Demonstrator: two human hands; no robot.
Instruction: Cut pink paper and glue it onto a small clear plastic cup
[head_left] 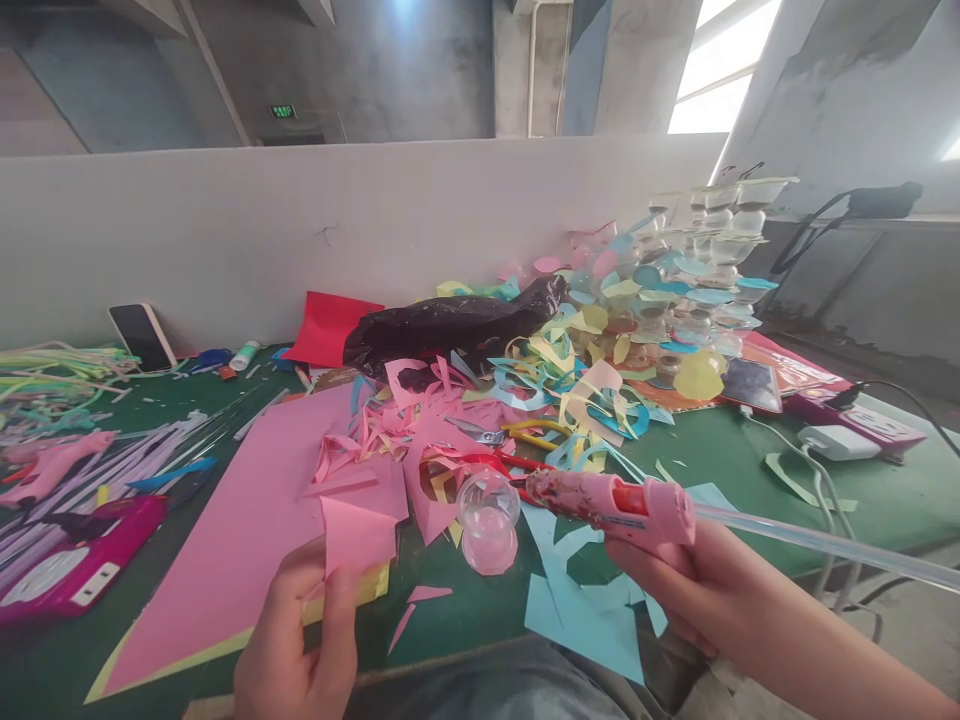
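Observation:
Between the thumb and fingers of my left hand (pixel 296 635) is a small piece of pink paper (pixel 358 537), held above the table's near edge. My right hand (pixel 697 580) is wrapped round a pink hot glue gun (pixel 615 503); its nozzle points left and a long clear glue stick (pixel 817 540) sticks out of its back. Near the nozzle stands a small clear plastic cup-like piece (pixel 489 525), apart from both hands. Beyond it, scissors with yellow handles (pixel 536 434) lie among pink scraps (pixel 420 420). A large pink sheet (pixel 232 540) lies left of my left hand.
Blue paper offcuts (pixel 589 625) lie below the glue gun. A black plastic bag (pixel 457 325) and stacked clear cups (pixel 720 260) stand at the back. Power strips (pixel 862 418) and white cables (pixel 821 490) are at right. Straws (pixel 60 375) and a phone (pixel 142 337) are at left.

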